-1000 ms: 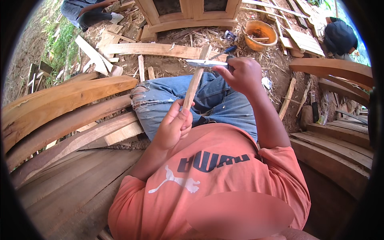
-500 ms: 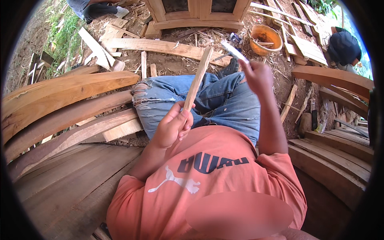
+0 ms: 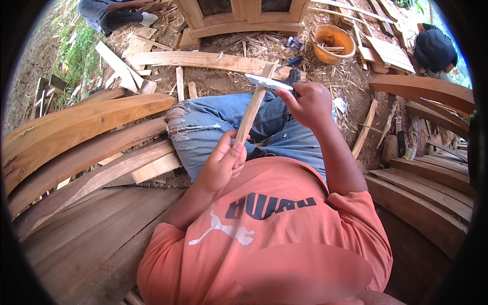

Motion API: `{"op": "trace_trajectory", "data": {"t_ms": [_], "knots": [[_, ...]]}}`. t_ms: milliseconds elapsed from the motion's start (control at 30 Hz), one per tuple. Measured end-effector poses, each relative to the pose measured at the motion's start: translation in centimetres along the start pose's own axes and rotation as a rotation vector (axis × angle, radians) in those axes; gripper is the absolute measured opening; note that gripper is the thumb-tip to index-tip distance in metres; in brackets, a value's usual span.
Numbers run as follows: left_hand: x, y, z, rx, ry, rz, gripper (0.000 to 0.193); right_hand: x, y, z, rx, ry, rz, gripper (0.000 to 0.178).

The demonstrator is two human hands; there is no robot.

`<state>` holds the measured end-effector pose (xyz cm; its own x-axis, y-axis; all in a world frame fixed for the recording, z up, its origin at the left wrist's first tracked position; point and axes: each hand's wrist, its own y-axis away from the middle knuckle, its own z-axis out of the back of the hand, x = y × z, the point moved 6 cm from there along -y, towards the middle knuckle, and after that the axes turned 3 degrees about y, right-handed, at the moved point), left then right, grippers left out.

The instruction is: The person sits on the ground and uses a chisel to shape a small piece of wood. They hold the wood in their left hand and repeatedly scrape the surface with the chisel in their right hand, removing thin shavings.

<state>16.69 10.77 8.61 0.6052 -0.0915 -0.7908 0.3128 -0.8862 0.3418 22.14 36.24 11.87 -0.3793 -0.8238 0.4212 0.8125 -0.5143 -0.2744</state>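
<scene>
My left hand is closed round the lower end of a slim wooden stick, which slants up and away from me above my lap. In my right hand, pinched between thumb and fingers, is a flat pale blade-like strip. It lies crosswise over the stick near its far end and appears to touch it. Whether the strip is a knife blade or a folded sheet, I cannot tell. My fingers hide its right end.
Curved timber pieces lie at my left, more boards at my right. Beyond my legs are a long plank, a blue-handled tool, an orange bucket and a wooden cabinet. Two other people are at the far edges.
My right hand has come down and left, bringing the pale strip from beside the stick to across its far part. My left hand still grips the stick, nearly unmoved.
</scene>
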Motion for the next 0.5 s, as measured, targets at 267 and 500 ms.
{"op": "trace_trajectory", "data": {"t_ms": [267, 500], "knots": [[0.0, 0.6, -0.2, -0.164, -0.151, -0.108, 0.032, 0.2, -1.4, 0.1, 0.073, 0.037, 0.030, 0.064], [0.7, 1.9, 0.1, -0.116, -0.280, -0.045, 0.033, -17.7, -6.3, 1.7, -0.115, -0.001, -0.702, 0.079]]}}
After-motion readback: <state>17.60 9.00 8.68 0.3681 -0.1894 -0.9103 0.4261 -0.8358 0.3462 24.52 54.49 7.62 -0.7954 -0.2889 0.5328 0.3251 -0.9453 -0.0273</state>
